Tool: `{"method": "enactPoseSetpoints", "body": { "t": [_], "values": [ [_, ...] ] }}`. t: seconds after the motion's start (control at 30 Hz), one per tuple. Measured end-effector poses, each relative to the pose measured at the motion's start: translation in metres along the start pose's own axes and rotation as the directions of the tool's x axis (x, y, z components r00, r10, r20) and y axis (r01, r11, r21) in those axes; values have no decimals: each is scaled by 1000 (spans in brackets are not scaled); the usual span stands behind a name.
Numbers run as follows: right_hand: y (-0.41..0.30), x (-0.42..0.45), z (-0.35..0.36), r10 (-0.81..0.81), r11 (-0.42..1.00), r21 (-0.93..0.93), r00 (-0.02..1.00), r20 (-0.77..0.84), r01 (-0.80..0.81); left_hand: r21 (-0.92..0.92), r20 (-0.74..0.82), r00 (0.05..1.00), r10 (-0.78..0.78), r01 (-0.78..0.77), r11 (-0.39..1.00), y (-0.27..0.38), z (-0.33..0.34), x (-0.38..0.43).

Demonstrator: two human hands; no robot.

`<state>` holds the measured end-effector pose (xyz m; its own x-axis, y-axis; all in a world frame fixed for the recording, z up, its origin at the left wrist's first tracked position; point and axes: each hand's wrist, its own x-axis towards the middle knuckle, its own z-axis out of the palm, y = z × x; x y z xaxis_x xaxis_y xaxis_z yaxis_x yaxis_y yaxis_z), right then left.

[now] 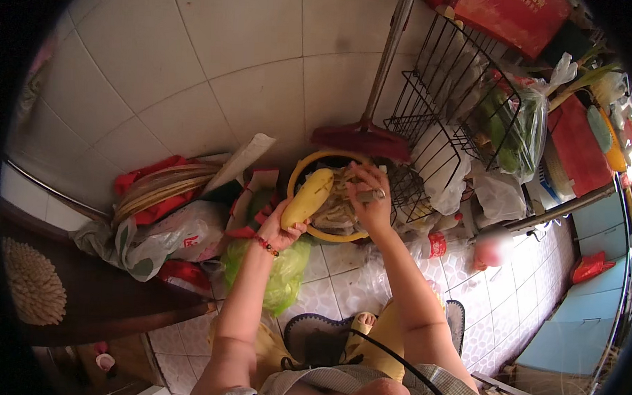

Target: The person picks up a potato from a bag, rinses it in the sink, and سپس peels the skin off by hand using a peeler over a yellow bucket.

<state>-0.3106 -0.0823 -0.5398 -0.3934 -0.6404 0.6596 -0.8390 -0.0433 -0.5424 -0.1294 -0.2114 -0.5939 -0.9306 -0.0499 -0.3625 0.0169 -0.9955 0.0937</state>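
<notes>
My left hand (282,230) grips a long, yellow oblong vegetable (309,197) by its lower end, tilted up and to the right. Dark marks show near its upper tip. My right hand (370,204), just to the right of it, is closed around a small metallic tool (371,195); blur hides its exact kind. Both hands are over a round bin with a yellow rim (340,239). Pale peelings (336,215) lie inside the bin, partly behind the vegetable and my right hand.
A red broom head (362,139) leans behind the bin. To the right is a black wire rack (429,105) with bagged vegetables (511,131). A green plastic bag (271,279) sits on the tiled floor, and a dark wooden surface (108,310) is at left.
</notes>
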Motion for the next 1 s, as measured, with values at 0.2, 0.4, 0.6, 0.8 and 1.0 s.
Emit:
{"method": "enactPoseSetpoints", "body": {
  "t": [0.2, 0.4, 0.6, 0.8, 1.0],
  "values": [
    [-6, 7, 8, 366, 746, 579, 929, 57, -330, -53, 34, 994, -105, 107, 993, -2, 3, -1],
    [-23, 6, 22, 367, 574, 651, 867, 337, -496, 61, 36, 992, -119, 117, 991, -9, 5, -2],
    [-19, 18, 12, 520, 226, 760, 735, 436, -610, -51, 217, 943, -252, 269, 962, -1, -1, -8],
    [4, 5, 37, 721, -137, 821, 513, 466, -554, -29, 349, 896, -275, 304, 952, -3, -4, -2],
    [12, 7, 33, 396, 895, 234, 918, -21, -380, -163, 382, 910, -160, 237, 958, 0, -3, -3]
  ]
}}
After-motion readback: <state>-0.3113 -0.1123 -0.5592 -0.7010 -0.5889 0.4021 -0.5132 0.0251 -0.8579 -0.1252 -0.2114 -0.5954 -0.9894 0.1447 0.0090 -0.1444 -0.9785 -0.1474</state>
